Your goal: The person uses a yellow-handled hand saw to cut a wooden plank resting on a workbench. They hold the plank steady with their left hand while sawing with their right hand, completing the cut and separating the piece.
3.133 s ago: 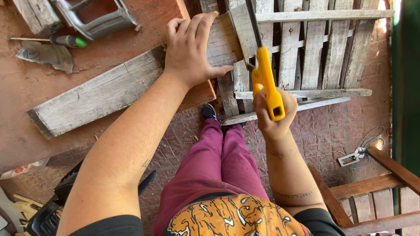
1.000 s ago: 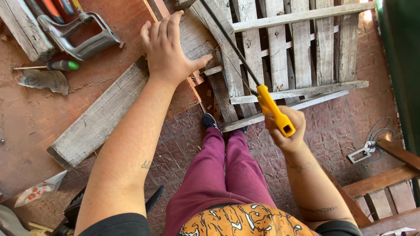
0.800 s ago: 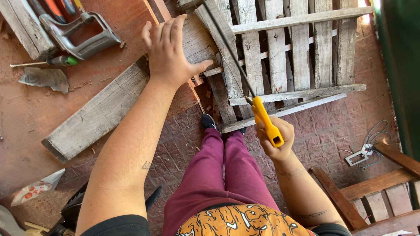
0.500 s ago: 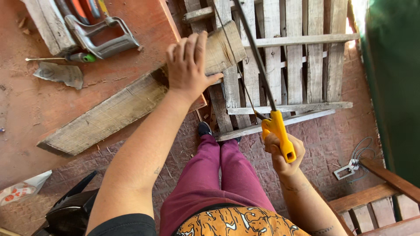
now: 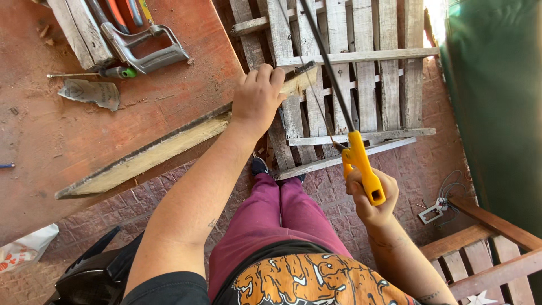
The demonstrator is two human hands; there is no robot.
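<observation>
Plank (image 5: 169,149) sits tipped up on its long edge along the front lip of the red workbench (image 5: 68,141), with its far end sticking out past the corner, over the pallet (image 5: 361,85) lying on the brick floor. Your left hand (image 5: 257,99) is curled over that top edge near the overhanging end, fingers wrapped down the far side and clamped on the wood, so it's pinned for now.

Your right hand (image 5: 370,195) has all its fingers closed tight round the yellow grip of the saw (image 5: 344,121). The thin dark blade runs up and away from the handle and crosses just beside the plank's free end. I can't tell from this angle whether the teeth are actually biting the wood or hovering a hair off it.

Looks to me like you're mid-cut, or right at setting up the stroke on that overhanging bit. Next move, I'd say, wants a steady line and light pressure, with the blade kept square. Your left fingertips are pretty near the blade path, so maybe keep them well back from it.

Over on the bench, well apart from your hands, there's a grey metal clamp (image 5: 144,45), a green-handled screwdriver (image 5: 104,72) and a crumpled scrap (image 5: 90,92).
</observation>
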